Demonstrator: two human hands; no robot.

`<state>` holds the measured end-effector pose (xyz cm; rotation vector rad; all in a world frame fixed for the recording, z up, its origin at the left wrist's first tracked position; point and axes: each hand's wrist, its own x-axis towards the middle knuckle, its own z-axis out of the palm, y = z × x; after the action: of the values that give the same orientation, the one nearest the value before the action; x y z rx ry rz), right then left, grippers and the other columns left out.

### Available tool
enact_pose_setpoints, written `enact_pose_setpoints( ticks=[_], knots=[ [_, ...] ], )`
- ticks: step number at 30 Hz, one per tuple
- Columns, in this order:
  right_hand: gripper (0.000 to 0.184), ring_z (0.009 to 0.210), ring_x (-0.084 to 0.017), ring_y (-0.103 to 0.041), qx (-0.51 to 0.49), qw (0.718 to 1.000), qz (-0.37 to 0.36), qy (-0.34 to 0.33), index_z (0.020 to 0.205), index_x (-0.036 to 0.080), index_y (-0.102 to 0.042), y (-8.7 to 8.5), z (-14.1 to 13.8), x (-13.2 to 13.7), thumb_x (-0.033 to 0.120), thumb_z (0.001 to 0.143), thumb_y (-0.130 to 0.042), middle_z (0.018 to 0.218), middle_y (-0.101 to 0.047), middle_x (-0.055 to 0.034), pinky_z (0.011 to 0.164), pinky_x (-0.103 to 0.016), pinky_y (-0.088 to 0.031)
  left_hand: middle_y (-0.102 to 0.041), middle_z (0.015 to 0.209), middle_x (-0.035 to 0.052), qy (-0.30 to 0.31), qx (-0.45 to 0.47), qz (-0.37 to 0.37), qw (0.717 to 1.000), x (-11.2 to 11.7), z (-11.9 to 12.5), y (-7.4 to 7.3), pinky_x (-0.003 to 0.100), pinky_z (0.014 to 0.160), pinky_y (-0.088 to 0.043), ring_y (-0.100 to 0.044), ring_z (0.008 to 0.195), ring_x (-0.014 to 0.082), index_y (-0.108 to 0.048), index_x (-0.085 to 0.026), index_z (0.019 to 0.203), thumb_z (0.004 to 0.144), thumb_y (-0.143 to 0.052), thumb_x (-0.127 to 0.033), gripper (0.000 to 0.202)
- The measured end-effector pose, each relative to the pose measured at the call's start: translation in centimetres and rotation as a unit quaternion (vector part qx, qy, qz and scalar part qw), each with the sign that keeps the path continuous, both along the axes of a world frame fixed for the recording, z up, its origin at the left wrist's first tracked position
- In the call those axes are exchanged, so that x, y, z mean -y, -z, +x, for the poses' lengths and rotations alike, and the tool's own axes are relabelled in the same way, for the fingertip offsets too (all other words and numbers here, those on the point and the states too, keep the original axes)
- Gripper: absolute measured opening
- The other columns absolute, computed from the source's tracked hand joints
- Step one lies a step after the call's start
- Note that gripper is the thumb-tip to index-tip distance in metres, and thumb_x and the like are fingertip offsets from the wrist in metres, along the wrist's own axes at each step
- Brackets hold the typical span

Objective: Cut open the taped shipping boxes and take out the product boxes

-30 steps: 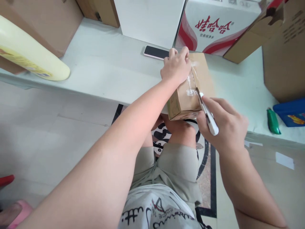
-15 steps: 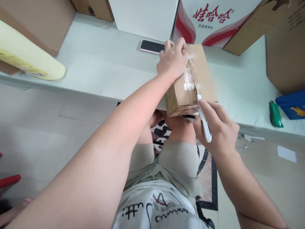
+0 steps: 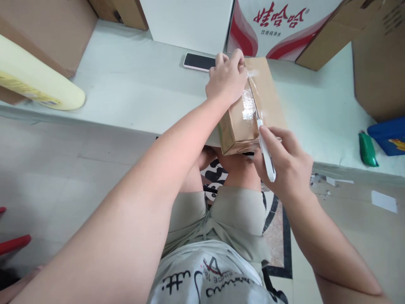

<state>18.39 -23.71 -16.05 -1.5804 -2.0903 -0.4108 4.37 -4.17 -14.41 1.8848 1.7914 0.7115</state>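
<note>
A small brown cardboard box sealed with clear tape lies at the near edge of the pale table. My left hand rests curled on the box's top at its far left, fingers closed against it. My right hand grips a white utility knife, its blade tip set in the taped seam near the box's front edge.
A phone lies behind the box. A red-and-white carton, a white box and brown cartons line the back. A green cutter and a blue item sit at the right, a yellow roll at the left.
The knife tip has stayed in the taped seam near the box's front while the view shifted a little. My left hand has kept its place on the box.
</note>
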Motion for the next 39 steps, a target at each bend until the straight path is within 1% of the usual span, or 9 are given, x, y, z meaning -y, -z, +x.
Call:
enact_pose_setpoints(
  ticks=[8,12,17,22,25,28,31,36,39],
  knots=[
    [0.045,0.094,-0.022,-0.075,0.045,0.999,-0.012,0.024,0.142,0.016,-0.066,-0.2,-1.5,-0.6,0.025,0.099,-0.052,0.136,-0.071,-0.0151,0.058,-0.031,-0.049,-0.059,0.147,-0.0060,0.008,0.044,-0.006,0.999,0.0,-0.1,0.0,0.052,0.104,-0.048,-0.052,0.134,0.0328,-0.063,-0.056,0.113,0.100,-0.038,-0.035,0.035],
    [0.044,0.107,-0.025,-0.075,0.016,0.999,-0.021,0.020,0.142,0.017,-0.065,-0.6,-1.4,-1.2,0.026,0.101,-0.051,0.140,-0.070,-0.0144,0.059,-0.032,-0.051,-0.056,0.143,0.0020,0.018,0.072,0.007,0.997,0.0,0.0,0.0,0.050,0.103,-0.046,-0.052,0.121,0.0294,-0.062,-0.044,0.103,0.103,-0.041,-0.032,0.024],
    [0.049,0.110,-0.026,-0.075,0.018,0.999,-0.045,-0.002,0.148,0.020,-0.060,-1.1,-0.2,-0.8,0.031,0.101,-0.054,0.142,-0.069,-0.0138,0.058,-0.029,-0.051,-0.053,0.137,0.0076,0.021,0.078,0.013,0.997,-0.1,0.1,0.1,0.050,0.101,-0.044,-0.052,0.118,0.0298,-0.060,-0.033,0.107,0.104,-0.044,-0.025,0.018],
    [0.045,0.093,-0.022,-0.075,0.039,0.998,-0.040,0.019,0.142,0.019,-0.066,-1.9,-0.7,0.5,0.027,0.099,-0.057,0.135,-0.074,-0.0120,0.052,-0.030,-0.043,-0.053,0.137,0.0066,0.019,0.073,0.013,0.997,0.0,0.2,-0.1,0.048,0.100,-0.043,-0.051,0.113,0.0276,-0.059,-0.034,0.106,0.104,-0.044,-0.023,0.019],
    [0.044,0.088,-0.020,-0.074,0.034,0.998,-0.043,0.027,0.142,0.019,-0.066,-1.9,-1.2,0.7,0.025,0.099,-0.056,0.135,-0.073,-0.0123,0.051,-0.030,-0.041,-0.054,0.137,0.0061,0.019,0.072,0.020,0.997,0.0,0.2,0.0,0.047,0.100,-0.045,-0.050,0.112,0.0270,-0.061,-0.037,0.108,0.106,-0.044,-0.028,0.020],
    [0.047,0.089,-0.021,-0.073,0.021,0.998,-0.058,0.030,0.145,0.019,-0.064,-1.7,-1.3,0.8,0.024,0.100,-0.056,0.138,-0.072,-0.0133,0.051,-0.030,-0.041,-0.054,0.138,0.0065,0.016,0.063,0.024,0.998,-0.2,0.2,0.1,0.047,0.103,-0.046,-0.052,0.114,0.0276,-0.064,-0.035,0.113,0.107,-0.045,-0.030,0.021],
    [0.046,0.088,-0.020,-0.074,0.023,0.998,-0.058,0.031,0.144,0.020,-0.065,-2.0,-1.3,0.9,0.024,0.099,-0.057,0.137,-0.072,-0.0124,0.050,-0.029,-0.041,-0.055,0.139,0.0079,0.014,0.054,0.019,0.998,-0.2,0.1,0.0,0.049,0.104,-0.047,-0.055,0.119,0.0298,-0.064,-0.031,0.117,0.104,-0.044,-0.024,0.025],
    [0.042,0.082,-0.019,-0.075,0.035,0.998,-0.040,0.015,0.141,0.018,-0.066,-2.5,-1.1,1.5,0.024,0.100,-0.058,0.134,-0.075,-0.0116,0.049,-0.030,-0.042,-0.056,0.140,0.0030,0.009,0.065,0.005,0.998,-0.1,0.1,0.0,0.049,0.101,-0.050,-0.054,0.121,0.0296,-0.062,-0.042,0.102,0.102,-0.044,-0.031,0.021],
    [0.042,0.082,-0.018,-0.076,0.030,0.999,-0.041,0.015,0.142,0.018,-0.064,-2.2,-0.9,1.9,0.025,0.101,-0.058,0.135,-0.074,-0.0118,0.055,-0.029,-0.049,-0.056,0.138,0.0021,0.007,0.072,0.010,0.997,0.0,0.1,0.0,0.048,0.101,-0.051,-0.051,0.117,0.0271,-0.063,-0.043,0.102,0.103,-0.044,-0.030,0.023]
  ],
)
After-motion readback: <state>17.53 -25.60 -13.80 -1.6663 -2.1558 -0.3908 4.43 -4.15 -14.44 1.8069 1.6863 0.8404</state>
